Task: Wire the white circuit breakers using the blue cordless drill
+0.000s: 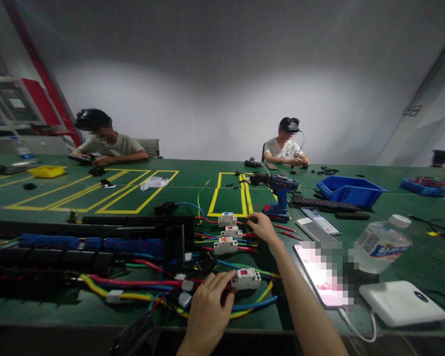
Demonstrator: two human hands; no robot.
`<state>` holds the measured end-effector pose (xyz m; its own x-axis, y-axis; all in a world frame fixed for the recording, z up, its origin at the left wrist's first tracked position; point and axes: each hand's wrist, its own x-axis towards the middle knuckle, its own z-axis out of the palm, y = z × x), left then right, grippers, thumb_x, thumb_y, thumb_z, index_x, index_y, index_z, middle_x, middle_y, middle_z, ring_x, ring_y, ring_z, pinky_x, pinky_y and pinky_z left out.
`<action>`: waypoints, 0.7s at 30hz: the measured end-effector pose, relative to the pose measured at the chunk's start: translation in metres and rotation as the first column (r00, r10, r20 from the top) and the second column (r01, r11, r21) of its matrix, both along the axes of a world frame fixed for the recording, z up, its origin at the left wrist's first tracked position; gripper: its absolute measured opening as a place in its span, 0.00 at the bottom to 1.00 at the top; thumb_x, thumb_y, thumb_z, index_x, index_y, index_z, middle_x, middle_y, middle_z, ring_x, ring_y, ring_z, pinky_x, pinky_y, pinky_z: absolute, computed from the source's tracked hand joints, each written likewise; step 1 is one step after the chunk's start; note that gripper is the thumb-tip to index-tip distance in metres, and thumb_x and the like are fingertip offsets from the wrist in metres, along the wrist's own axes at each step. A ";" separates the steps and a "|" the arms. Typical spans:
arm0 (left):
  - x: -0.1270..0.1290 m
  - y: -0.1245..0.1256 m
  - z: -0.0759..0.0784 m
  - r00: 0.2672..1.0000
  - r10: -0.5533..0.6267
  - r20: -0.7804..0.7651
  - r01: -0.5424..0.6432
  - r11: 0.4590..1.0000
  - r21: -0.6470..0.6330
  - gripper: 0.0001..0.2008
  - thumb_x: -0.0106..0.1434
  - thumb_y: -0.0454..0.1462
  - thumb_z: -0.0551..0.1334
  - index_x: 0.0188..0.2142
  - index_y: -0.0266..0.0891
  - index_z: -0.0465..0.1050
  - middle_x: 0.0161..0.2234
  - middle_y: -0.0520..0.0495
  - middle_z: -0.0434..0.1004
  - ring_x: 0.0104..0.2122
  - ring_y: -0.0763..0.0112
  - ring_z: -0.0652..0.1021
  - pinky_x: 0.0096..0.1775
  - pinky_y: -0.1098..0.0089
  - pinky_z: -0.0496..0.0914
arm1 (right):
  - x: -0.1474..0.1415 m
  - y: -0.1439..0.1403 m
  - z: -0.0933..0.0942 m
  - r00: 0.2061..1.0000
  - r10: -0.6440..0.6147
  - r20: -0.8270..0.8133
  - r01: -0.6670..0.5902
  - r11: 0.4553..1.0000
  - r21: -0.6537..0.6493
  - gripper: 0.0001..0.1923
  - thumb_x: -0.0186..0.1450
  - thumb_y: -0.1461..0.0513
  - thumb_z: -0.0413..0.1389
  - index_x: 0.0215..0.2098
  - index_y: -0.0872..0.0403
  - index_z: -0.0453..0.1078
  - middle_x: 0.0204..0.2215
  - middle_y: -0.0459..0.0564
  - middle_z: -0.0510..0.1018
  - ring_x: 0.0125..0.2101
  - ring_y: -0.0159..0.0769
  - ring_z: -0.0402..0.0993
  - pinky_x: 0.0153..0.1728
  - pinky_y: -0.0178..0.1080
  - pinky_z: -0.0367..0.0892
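My left hand [210, 307] is at the table's near edge, its thumb and fingers closed around the left end of a white circuit breaker [247, 279] with a red switch. Red and blue wires run into that end, partly hidden by my fingers. Farther forward, my right hand [263, 228] has its fingers drawn together beside the right end of another breaker [227, 219]; whatever is between the fingertips is too small to make out. Two more breakers, one with a red switch [231, 232] and one with an orange switch [225, 245], lie between my hands with wires attached.
Black power strips [59, 257] with blue sockets fill the left. Beyond my right hand stands a blue cordless drill [280, 193]. Phones [321, 277], a bottle [381, 244], a white power bank [402, 302] and a blue bin [350, 190] are rightward. Two people sit across the table.
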<state>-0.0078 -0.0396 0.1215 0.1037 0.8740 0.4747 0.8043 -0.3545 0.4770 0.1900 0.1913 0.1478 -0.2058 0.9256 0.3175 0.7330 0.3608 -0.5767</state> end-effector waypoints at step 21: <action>0.000 0.000 -0.002 1.000 0.007 0.003 -0.007 1.000 -0.011 0.22 0.65 0.30 0.60 0.57 0.49 0.72 0.51 0.53 0.79 0.48 0.60 0.78 0.52 0.53 0.74 | 0.039 0.070 0.044 0.537 -0.642 -0.547 0.711 0.693 -0.116 0.48 0.46 0.53 0.68 0.60 0.59 0.57 0.61 0.70 0.61 0.64 0.63 0.55 0.64 0.55 0.51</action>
